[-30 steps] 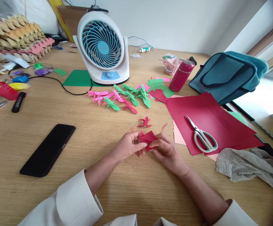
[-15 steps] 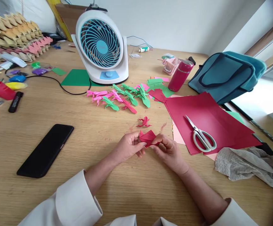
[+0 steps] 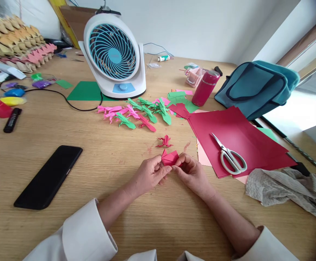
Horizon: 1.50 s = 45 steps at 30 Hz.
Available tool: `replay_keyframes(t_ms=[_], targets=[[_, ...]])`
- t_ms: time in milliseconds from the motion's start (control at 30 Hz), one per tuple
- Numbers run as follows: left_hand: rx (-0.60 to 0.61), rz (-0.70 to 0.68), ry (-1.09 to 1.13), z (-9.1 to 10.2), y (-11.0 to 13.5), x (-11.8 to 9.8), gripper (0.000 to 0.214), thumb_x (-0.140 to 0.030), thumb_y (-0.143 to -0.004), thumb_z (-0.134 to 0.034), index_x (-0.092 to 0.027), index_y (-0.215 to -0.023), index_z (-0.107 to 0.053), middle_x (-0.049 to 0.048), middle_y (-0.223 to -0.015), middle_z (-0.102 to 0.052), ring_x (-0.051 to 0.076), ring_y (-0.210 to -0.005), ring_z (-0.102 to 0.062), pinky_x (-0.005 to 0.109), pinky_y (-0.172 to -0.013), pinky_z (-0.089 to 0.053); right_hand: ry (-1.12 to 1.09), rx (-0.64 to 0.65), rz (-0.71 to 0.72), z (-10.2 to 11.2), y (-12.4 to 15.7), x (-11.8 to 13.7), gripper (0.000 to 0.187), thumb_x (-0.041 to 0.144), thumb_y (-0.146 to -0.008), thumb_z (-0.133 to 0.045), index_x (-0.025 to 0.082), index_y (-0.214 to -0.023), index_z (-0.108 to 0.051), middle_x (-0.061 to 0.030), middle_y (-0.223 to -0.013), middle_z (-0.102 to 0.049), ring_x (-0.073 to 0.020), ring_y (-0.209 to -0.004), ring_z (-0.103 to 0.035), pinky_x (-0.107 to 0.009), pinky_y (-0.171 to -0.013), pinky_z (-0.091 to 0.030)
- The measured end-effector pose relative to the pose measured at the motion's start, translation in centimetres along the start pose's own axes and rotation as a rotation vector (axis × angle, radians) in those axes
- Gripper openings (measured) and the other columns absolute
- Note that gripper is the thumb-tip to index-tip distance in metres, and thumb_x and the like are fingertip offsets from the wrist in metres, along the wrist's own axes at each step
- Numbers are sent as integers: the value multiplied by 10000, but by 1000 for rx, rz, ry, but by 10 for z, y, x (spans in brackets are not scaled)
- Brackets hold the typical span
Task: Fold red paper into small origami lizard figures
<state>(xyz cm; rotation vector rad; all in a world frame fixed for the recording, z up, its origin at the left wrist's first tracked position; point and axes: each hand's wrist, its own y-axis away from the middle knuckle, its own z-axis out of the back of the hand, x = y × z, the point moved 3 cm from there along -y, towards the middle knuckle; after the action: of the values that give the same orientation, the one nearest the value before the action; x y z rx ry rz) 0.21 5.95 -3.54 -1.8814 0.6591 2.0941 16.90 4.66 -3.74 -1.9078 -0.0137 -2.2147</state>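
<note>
Between my two hands is a small folded piece of red paper (image 3: pixel 170 158), lifted just off the table. My left hand (image 3: pixel 154 170) pinches its left part, thumb in front and fingers behind. At its lower right edge, the thumb and forefinger of my right hand (image 3: pixel 189 169) are pressed together on it. A small red origami figure (image 3: pixel 164 141) with thin legs lies just beyond the paper. Farther back sits a cluster of pink, green and red origami figures (image 3: pixel 147 110).
To the right, white-handled scissors (image 3: pixel 232 159) lie on red paper sheets (image 3: pixel 245 130), beside a grey cloth (image 3: pixel 277 192). A red bottle (image 3: pixel 206 88) and a teal bag (image 3: pixel 258 88) stand behind. A fan (image 3: pixel 114 58) is at the back; a black phone (image 3: pixel 49 177) lies left.
The camera view has shifted slightly, so everything sits a little farther left. My right fingers have moved along the folded paper toward its lower edge, close to my left thumb.
</note>
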Motion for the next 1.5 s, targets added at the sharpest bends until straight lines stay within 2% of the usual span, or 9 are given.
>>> replay_keyframes(t_ms=[100,300,500,633,833,1267,1367,1500], targets=[[-79,18,-36,-2,1,0,309,-440,-801,-673,-150,-790,-565,-21,-601,-603,99,-469,-573,196,-423,-483,33,10,0,0,0,0,183,313,-876,-657,194,-776,-559,4,-744,-561,-125,-677,-501,-253,-632,-426],[-108,42,59,-2,-1,3,291,-410,-816,-654,-136,-748,-582,15,-628,-657,89,-448,-576,189,-412,-492,-120,46,-5,-4,1,-2,164,343,-873,-663,214,-908,-569,-13,-830,-594,-142,-755,-568,-277,-701,-482],[-118,57,172,-1,-2,3,334,-443,-792,-683,-130,-733,-585,28,-640,-675,89,-442,-588,183,-406,-486,-243,-54,15,-3,-2,-1,283,356,-833,-715,249,-1011,-523,-14,-903,-605,-144,-818,-597,-272,-738,-507],[-126,48,183,-2,-2,1,348,-459,-786,-690,-129,-731,-594,28,-631,-673,87,-436,-584,181,-407,-482,-224,-6,-75,-2,-2,-3,269,431,-820,-716,222,-916,-575,-24,-844,-643,-159,-773,-600,-291,-713,-506],[-103,13,107,-2,-1,-2,351,-467,-800,-672,-130,-720,-615,15,-584,-643,93,-446,-582,190,-420,-489,-224,33,-93,-2,-2,0,274,459,-817,-710,207,-866,-616,-17,-807,-642,-159,-738,-588,-303,-727,-492],[-31,38,93,-6,0,-4,352,-484,-793,-664,-143,-717,-617,4,-559,-627,97,-451,-579,192,-425,-473,-273,32,-117,-2,-4,8,355,510,-781,-722,219,-726,-526,11,-676,-594,-145,-632,-538,-280,-611,-455],[-68,36,91,-7,0,-3,300,-429,-768,-697,-140,-797,-626,1,-608,-634,101,-476,-577,195,-420,-469,-280,53,-124,-4,-2,6,326,482,-792,-725,216,-747,-541,21,-669,-580,-138,-625,-529,-279,-631,-454],[-140,35,89,-6,0,-2,329,-378,-715,-747,-136,-911,-639,-10,-658,-628,91,-495,-552,191,-437,-463,-202,48,-140,-4,2,2,294,427,-799,-739,204,-751,-553,15,-708,-588,-135,-652,-529,-267,-641,-443]])
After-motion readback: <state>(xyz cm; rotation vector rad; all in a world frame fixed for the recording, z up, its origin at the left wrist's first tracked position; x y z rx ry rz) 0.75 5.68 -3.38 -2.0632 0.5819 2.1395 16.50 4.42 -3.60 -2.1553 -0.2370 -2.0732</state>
